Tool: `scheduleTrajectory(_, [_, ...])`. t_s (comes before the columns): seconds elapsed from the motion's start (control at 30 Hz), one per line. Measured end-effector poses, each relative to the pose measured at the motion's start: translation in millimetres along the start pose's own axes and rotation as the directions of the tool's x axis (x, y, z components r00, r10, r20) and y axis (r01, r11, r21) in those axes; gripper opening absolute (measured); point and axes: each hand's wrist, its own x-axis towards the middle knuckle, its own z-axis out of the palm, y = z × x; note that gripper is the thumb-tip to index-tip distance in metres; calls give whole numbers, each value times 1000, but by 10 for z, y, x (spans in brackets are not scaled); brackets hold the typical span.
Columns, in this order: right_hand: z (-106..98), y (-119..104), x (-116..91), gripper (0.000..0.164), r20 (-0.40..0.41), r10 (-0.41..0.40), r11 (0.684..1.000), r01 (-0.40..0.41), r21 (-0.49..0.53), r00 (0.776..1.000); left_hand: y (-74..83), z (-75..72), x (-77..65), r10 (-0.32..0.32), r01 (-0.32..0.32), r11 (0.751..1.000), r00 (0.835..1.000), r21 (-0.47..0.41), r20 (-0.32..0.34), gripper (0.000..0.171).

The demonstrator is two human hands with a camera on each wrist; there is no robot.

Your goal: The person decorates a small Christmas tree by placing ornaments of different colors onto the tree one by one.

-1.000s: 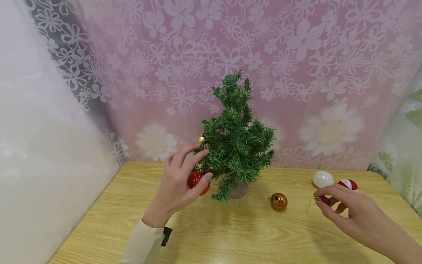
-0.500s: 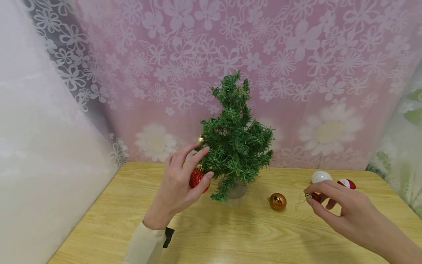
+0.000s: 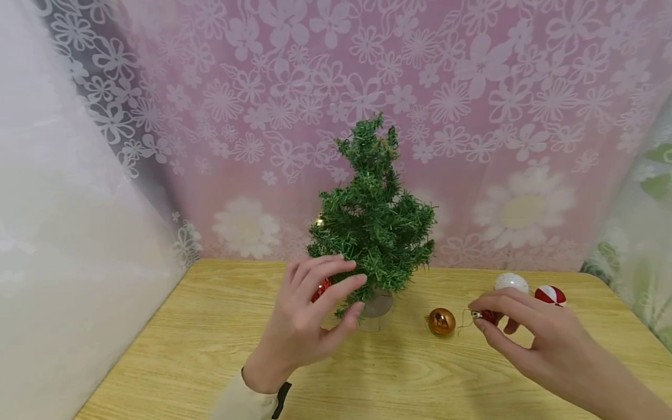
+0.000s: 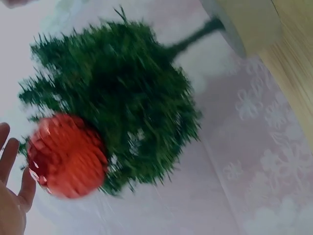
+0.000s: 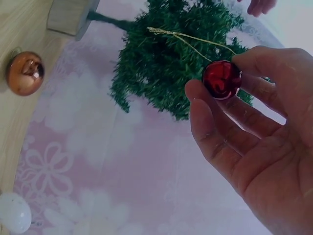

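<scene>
A small green artificial Christmas tree [image 3: 375, 227] stands upright on the table. A large textured red bauble [image 4: 67, 155] hangs at its lower left, mostly hidden by a hand in the head view. Loosely bent and holding nothing, my left hand [image 3: 312, 318] is in front of this bauble and the lower branches. Between thumb and fingers, my right hand [image 3: 541, 341] pinches a small shiny red bauble [image 5: 222, 79] by its top. Its gold string loop [image 5: 188, 41] dangles free. A tiny gold bauble [image 3: 320, 220] hangs on the tree's left side.
On the wooden table [image 3: 173, 350], an orange-copper bauble [image 3: 441, 321] lies between the tree and my right hand. Behind that hand lie a white bauble [image 3: 511, 282] and a red-and-white one [image 3: 550, 294]. A pink floral curtain [image 3: 262, 116] hangs behind the table.
My right hand has moved left with the small red bauble, towards the copper one. My left hand has drawn away from the gold bauble, down and to the right.
</scene>
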Motion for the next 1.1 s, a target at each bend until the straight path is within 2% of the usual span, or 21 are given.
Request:
scheduleTrajectory(0.13, [11,-62,45,16,16,-3,1000,3,9,1000,101,33,-9,35,-35,999,999,12,34,26])
scheduleTrajectory(0.33, [34,-158,93,31,10,-1,1000,1,17,1000,202,111,-53,82,-83,997,996,9,46,23])
scheduleTrajectory(0.53, [62,-212,113,39,2,2,1000,-2,21,1000,302,210,-88,120,-119,993,991,-14,54,20])
scheduleTrajectory(0.6, [83,-213,121,37,-22,-27,999,28,33,999,330,239,-103,126,-125,992,991,-14,51,19])
scheduleTrajectory(0.77, [122,-234,145,34,-77,-94,995,96,27,993,387,300,-126,121,-120,993,991,-23,53,18])
scheduleTrajectory(0.9, [144,-287,163,36,-80,-100,994,103,29,992,427,331,-138,95,-93,995,993,-33,70,20])
scheduleTrajectory(1.1, [253,-322,228,33,-174,-196,971,215,100,965,472,363,-154,43,-39,998,995,-42,85,19])
